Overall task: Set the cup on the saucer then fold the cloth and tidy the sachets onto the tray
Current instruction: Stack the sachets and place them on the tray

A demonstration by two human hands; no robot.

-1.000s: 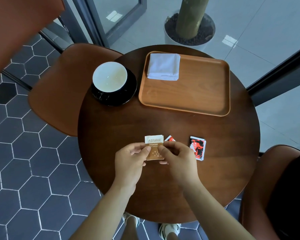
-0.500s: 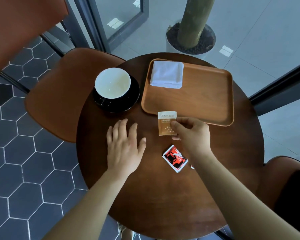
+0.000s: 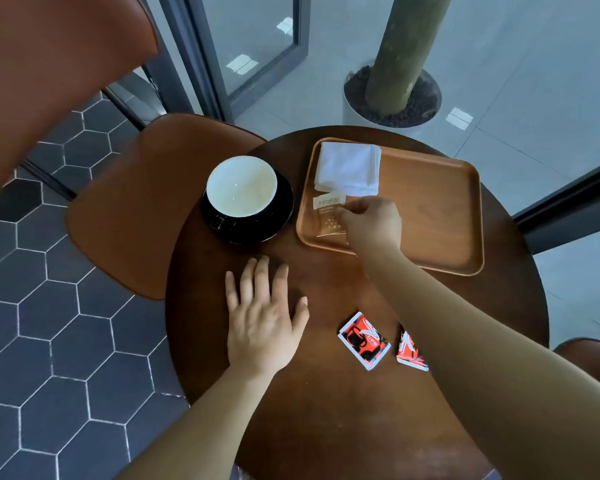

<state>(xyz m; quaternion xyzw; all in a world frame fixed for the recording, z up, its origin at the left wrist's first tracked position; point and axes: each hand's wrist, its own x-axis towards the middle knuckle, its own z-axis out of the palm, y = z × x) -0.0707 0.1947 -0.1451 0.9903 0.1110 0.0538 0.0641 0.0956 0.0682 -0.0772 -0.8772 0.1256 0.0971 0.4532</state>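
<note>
1. Hands (head view). The right hand point(image 3: 371, 221) reaches over the near rim of the tray point(image 3: 440, 216) and pinches the right edge of the brown sachet point(image 3: 328, 216) with curled fingertips. The left hand point(image 3: 262, 323) lies flat on the table point(image 3: 326, 427), fingers straight, grasping nothing.
2. Task items. The cup point(image 3: 241, 185) stands on the saucer point(image 3: 278, 223), just left of the tray. The folded cloth point(image 3: 347, 169) lies in the tray's far left corner. The brown sachet is in the near left part of the tray, just in front of the cloth. It probably rests on the tray floor, though the angle does not settle this. The first red sachet point(image 3: 363, 340) lies on the table beside the right forearm. The second red sachet point(image 3: 409, 351) is partly hidden under that forearm.
3. Stage (judgement). Cup and cloth appear finished, and one of three sachets is being placed.
4. Risks.
   - A release with the sachet tilted could leave it propped on the cloth's edge.
   - Drawing the forearm back low could sweep the hidden red sachet toward the table's near edge.
   - A wide swing to the left could knock the cup, which sits near the tray rim.
5. Edges and room. The tray's right half is bare, giving ample space for the red sachets. Its raised rim must be cleared on each entry. Open tabletop lies between the left hand and the red sachets.
</note>
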